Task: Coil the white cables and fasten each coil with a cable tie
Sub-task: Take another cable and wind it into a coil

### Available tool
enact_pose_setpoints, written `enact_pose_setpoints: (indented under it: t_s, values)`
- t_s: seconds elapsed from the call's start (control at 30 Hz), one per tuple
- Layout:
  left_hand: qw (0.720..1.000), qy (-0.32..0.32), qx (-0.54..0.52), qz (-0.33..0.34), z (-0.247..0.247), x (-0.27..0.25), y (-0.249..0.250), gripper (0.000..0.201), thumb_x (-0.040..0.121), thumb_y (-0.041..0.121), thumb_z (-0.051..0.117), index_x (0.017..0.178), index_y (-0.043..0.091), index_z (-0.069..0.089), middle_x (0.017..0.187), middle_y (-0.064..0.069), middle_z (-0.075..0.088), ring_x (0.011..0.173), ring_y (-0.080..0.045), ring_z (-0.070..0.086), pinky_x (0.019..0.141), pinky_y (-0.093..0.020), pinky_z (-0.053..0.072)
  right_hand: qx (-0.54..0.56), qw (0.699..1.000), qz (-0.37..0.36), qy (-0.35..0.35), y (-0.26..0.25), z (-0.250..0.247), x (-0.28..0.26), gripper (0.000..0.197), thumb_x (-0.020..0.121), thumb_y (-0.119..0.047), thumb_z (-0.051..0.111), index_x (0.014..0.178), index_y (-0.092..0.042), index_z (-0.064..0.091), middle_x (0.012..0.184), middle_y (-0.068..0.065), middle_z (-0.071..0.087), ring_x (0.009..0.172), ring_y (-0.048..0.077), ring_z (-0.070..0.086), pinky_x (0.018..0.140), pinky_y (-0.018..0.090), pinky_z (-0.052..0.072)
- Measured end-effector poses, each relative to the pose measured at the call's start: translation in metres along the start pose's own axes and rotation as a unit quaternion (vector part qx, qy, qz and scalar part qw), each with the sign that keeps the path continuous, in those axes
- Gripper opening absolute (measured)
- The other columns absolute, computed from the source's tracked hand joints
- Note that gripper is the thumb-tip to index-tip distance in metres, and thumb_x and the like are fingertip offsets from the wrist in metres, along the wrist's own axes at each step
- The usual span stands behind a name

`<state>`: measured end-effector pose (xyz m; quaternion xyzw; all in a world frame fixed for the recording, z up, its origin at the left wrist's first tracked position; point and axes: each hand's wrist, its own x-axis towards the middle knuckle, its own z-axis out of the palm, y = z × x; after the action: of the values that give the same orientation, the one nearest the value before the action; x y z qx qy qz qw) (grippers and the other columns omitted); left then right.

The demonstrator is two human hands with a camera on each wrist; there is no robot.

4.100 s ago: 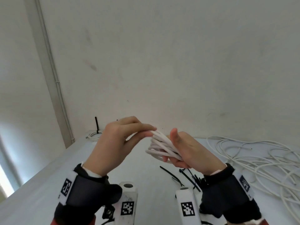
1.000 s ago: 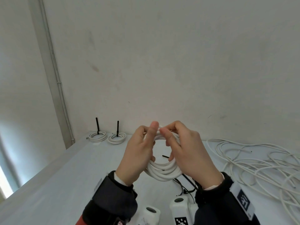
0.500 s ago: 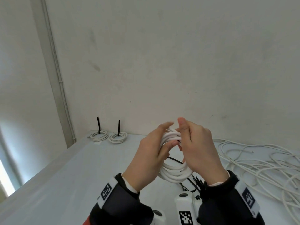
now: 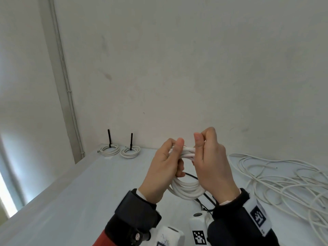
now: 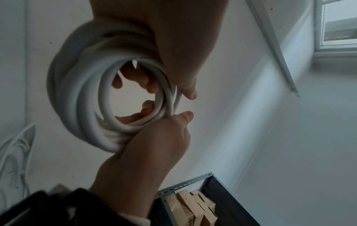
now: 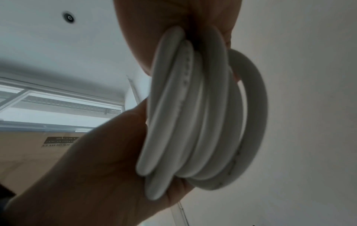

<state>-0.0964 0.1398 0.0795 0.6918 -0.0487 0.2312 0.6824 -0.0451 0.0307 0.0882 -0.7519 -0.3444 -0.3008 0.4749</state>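
Observation:
I hold a coil of white cable (image 4: 188, 191) upright above the table, and its lower loops hang between my wrists. My left hand (image 4: 174, 148) pinches the top of the coil from the left, thumb toward me. My right hand (image 4: 200, 148) grips the same top stretch from the right, close beside the left. In the left wrist view the coil (image 5: 77, 107) shows as a ring with my left thumb (image 5: 185, 117) pressed on its strands. The right wrist view shows the coil (image 6: 193, 114) edge-on against my right palm (image 6: 96, 168). Black cable ties (image 4: 207, 197) lie on the table under my hands.
A heap of loose white cable (image 4: 284, 180) covers the table's right side. Two tied coils (image 4: 108, 150) (image 4: 130, 152) with black tie tails standing up lie at the back left by the wall. The table edge (image 4: 58, 181) runs along the left.
The coil, earlier held flat in my right hand, now hangs upright. Over the last second both hands moved right and slightly up, closing together on the coil's top.

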Motion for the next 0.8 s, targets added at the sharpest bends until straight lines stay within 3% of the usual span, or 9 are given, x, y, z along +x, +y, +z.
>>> enact_pose_setpoints:
  t_s: [0.13,0.27,0.43,0.5,0.57,0.63,0.73,0.8]
  values:
    - [0.999,0.039,-0.019,-0.012,0.001,0.001,0.000,0.030,0.096,0.033,0.048,0.072,0.015,0.044,0.052,0.003,0.037,0.046,-0.007,0.035,0.049,-0.022,0.036,-0.008,0.999,-0.039,0.002,0.005,0.003,-0.002,0.033,0.098,-0.049,0.024,0.086,-0.020,0.034,0.052,-0.004,0.047,0.050,0.019,0.049,0.045,0.035,0.035]
    - [0.997,0.047,-0.038,-0.045,0.006,0.000,-0.005,0.032,0.094,0.039,0.051,0.077,0.012,0.051,0.051,0.003,0.037,0.047,-0.011,0.039,0.054,-0.026,0.043,-0.015,0.998,-0.063,-0.005,0.012,0.000,-0.004,0.032,0.094,-0.049,0.024,0.087,-0.020,0.034,0.050,-0.010,0.038,0.052,0.015,0.047,0.046,0.027,0.033]
    - [0.995,0.037,-0.031,-0.083,0.008,0.002,-0.015,0.030,0.093,0.029,0.054,0.067,0.014,0.047,0.048,0.006,0.035,0.043,-0.008,0.031,0.045,-0.023,0.028,-0.026,0.999,-0.041,-0.018,0.020,0.001,-0.016,0.035,0.093,-0.050,0.022,0.087,-0.018,0.035,0.051,-0.010,0.039,0.049,0.020,0.045,0.047,0.032,0.033]
    - [0.994,0.053,-0.034,-0.095,0.010,0.004,-0.021,0.033,0.092,0.026,0.054,0.061,0.017,0.047,0.044,0.008,0.035,0.042,-0.008,0.031,0.044,-0.024,0.025,-0.030,0.998,-0.024,-0.041,0.024,0.002,-0.016,0.035,0.097,-0.048,0.026,0.087,-0.016,0.036,0.053,-0.008,0.044,0.045,0.013,0.044,0.048,0.033,0.034]
    - [0.992,0.064,-0.028,-0.103,0.009,0.007,-0.028,0.031,0.092,0.024,0.054,0.061,0.018,0.049,0.044,0.007,0.036,0.042,-0.009,0.031,0.044,-0.023,0.024,-0.040,0.994,0.003,-0.098,0.028,0.001,-0.013,0.033,0.100,-0.043,0.029,0.090,-0.014,0.039,0.060,0.000,0.055,0.053,0.022,0.054,0.055,0.042,0.042]
    - [0.990,0.078,-0.015,-0.113,0.005,0.011,-0.036,0.026,0.092,0.023,0.053,0.068,0.015,0.050,0.048,0.003,0.035,0.043,-0.011,0.030,0.044,-0.023,0.024,-0.052,0.986,0.028,-0.155,0.032,-0.003,-0.012,0.030,0.101,-0.040,0.032,0.095,-0.013,0.044,0.071,0.005,0.062,0.065,0.027,0.058,0.062,0.040,0.043]
    - [0.985,0.126,0.036,-0.112,-0.008,0.020,-0.050,0.030,0.091,0.026,0.055,0.064,0.017,0.046,0.051,0.000,0.036,0.045,-0.014,0.031,0.046,-0.024,0.025,-0.034,0.980,0.070,-0.184,0.041,-0.012,-0.013,0.027,0.101,-0.035,0.036,0.099,-0.012,0.049,0.091,0.006,0.064,0.080,0.023,0.057,0.072,0.035,0.041]
    - [0.980,0.158,0.065,-0.106,-0.019,0.026,-0.059,0.032,0.090,0.027,0.056,0.062,0.018,0.045,0.052,-0.002,0.037,0.048,-0.016,0.033,0.043,-0.022,0.028,-0.095,0.970,0.089,-0.203,0.053,-0.018,-0.018,0.021,0.100,-0.030,0.041,0.100,-0.013,0.053,0.100,0.001,0.061,0.083,0.016,0.052,0.073,0.028,0.037]
